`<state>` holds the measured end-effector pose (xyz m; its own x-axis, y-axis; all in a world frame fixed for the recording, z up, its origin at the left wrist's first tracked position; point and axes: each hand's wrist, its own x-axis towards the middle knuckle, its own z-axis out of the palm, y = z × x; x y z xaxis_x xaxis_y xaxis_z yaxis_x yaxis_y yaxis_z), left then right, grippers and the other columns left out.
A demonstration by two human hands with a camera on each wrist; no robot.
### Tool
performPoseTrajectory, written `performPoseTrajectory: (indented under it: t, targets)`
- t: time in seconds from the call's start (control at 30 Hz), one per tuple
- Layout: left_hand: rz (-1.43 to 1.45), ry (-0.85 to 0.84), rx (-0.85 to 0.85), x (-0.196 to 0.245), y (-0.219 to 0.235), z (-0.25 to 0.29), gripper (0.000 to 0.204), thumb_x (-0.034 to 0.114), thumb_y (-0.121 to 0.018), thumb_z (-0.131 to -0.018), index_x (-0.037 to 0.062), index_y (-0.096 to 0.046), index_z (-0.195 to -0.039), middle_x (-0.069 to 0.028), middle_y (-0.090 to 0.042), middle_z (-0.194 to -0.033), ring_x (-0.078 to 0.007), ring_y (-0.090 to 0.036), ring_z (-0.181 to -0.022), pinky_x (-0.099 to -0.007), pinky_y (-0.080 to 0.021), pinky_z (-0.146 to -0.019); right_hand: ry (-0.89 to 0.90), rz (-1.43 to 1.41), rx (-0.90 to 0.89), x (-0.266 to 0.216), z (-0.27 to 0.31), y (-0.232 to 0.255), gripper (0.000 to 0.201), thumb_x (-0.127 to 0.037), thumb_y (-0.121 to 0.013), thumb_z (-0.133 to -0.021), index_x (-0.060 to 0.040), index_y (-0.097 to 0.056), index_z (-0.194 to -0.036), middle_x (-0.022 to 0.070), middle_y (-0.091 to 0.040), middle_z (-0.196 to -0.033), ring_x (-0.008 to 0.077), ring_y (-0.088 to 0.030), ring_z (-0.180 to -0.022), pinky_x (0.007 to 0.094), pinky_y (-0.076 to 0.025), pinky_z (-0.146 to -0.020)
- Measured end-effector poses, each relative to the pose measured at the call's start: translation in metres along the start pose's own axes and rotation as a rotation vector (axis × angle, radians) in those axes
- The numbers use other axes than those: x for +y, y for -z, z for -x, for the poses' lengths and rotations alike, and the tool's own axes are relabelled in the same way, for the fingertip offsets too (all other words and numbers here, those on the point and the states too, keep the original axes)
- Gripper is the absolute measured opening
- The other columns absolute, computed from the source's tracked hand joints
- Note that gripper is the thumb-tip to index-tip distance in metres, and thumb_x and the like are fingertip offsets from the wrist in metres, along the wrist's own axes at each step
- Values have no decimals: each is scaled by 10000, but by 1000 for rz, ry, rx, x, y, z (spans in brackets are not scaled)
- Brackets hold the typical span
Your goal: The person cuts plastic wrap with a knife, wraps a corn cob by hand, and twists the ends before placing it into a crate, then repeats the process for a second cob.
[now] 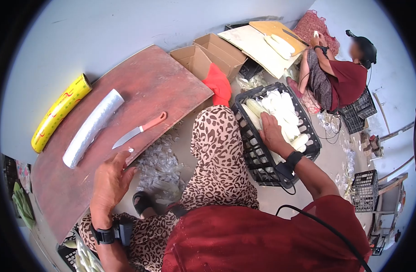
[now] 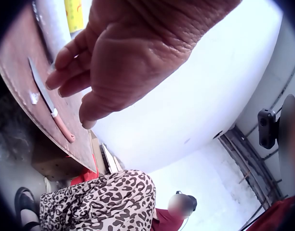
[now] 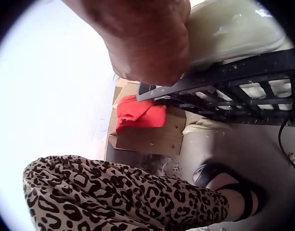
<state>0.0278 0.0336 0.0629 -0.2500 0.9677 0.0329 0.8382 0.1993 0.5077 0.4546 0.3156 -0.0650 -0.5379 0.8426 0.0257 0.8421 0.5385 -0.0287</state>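
Observation:
My left hand [image 1: 110, 181] hovers at the near edge of the red-brown board table [image 1: 158, 72], its fingers relaxed and holding nothing. Close beyond its fingertips lies a knife [image 1: 149, 124] with a reddish handle. A silvery roll of plastic film [image 1: 93, 128] rests behind the knife, and a yellow printed roll [image 1: 60, 113] lies farther left. My right hand [image 1: 275, 135] reaches over the rim of a black plastic crate [image 1: 313, 136]. Its extended fingers rest on long, pale vegetables [image 1: 287, 113] piled inside. The right wrist view shows a glossy pale vegetable [image 3: 229, 33] beside the hand; its fingertips are hidden there.
Crumpled clear plastic [image 1: 160, 167] litters the floor by the table. Cardboard boxes [image 1: 221, 50] and a red cloth [image 1: 219, 84] stand beyond my knee. Another person [image 1: 346, 84] sits at the right near a board [image 1: 257, 45] bearing pale vegetables and a knife.

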Motion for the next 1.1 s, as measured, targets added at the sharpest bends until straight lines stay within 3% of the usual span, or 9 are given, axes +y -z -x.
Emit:
performPoseTrajectory:
  t: [0.07,0.2,0.4,0.53,0.77,0.87,0.93,1.0,1.1]
  targets:
    - [7,48,-35,1,1,-1,409,80,-744,-772,34,-609,-1155,-185,-667,-876,-352,-663,-785,-408,-517,-693,20,-82,38,0,1,14,672,-142,-598,-882,3,-274,-1452,212,-327,-1479,412,-363,-1325,513,-381,-1049]
    - [38,51,-43,0,-5,-5,406,54,-746,-765,31,-604,-1146,-171,-646,-825,-340,-644,-743,-402,-506,-675,12,-134,129,24,-7,44,667,-109,-591,-882,40,-265,-1444,265,-362,-1434,429,-417,-1285,435,-358,-1095]
    - [35,53,-73,3,-9,-14,399,47,-747,-762,27,-604,-1134,-166,-634,-807,-337,-638,-741,-407,-499,-679,-7,21,88,96,-9,61,661,-89,-616,-861,-10,-301,-1436,224,-398,-1427,409,-444,-1263,435,-373,-1080]
    - [28,0,-52,-3,-15,-16,378,1,-721,-775,-13,-600,-1133,-124,-583,-744,-232,-578,-667,-346,-476,-642,-31,26,48,117,2,30,615,-135,-598,-884,-51,-335,-1434,174,-400,-1440,381,-443,-1261,482,-381,-1043]
    - [24,-5,-67,-5,-16,-16,379,21,-722,-780,-10,-597,-1136,-140,-607,-765,-256,-595,-680,-358,-483,-651,-204,17,5,120,26,-10,488,-266,-509,-964,-185,-429,-1438,135,-372,-1473,360,-411,-1285,545,-342,-1031]
    - [4,11,-94,-6,-14,-17,385,56,-730,-783,-5,-597,-1140,-165,-635,-811,-300,-628,-729,-384,-497,-673,-243,-52,-43,118,21,1,485,-295,-500,-962,-175,-443,-1429,154,-387,-1457,375,-411,-1280,550,-332,-1036]
    - [-19,34,-125,-5,-10,-16,372,93,-729,-789,7,-598,-1127,-192,-650,-876,-354,-636,-805,-423,-500,-704,-138,-59,84,117,10,4,492,-300,-511,-956,-109,-457,-1406,182,-425,-1416,394,-413,-1285,517,-346,-1040]
    - [-40,38,-164,-5,-6,-15,340,141,-719,-799,27,-599,-1096,-227,-658,-970,-425,-629,-914,-480,-498,-749,-165,-48,177,108,-6,10,471,-262,-563,-933,-73,-486,-1358,193,-451,-1387,386,-436,-1271,495,-363,-1034]
    - [-61,37,-180,-13,-8,-10,339,171,-714,-813,25,-594,-1095,-231,-657,-995,-434,-620,-931,-486,-496,-779,7,-157,313,63,-47,40,345,-116,-639,-875,-17,-559,-1196,206,-565,-1222,393,-549,-1148,425,-433,-994]
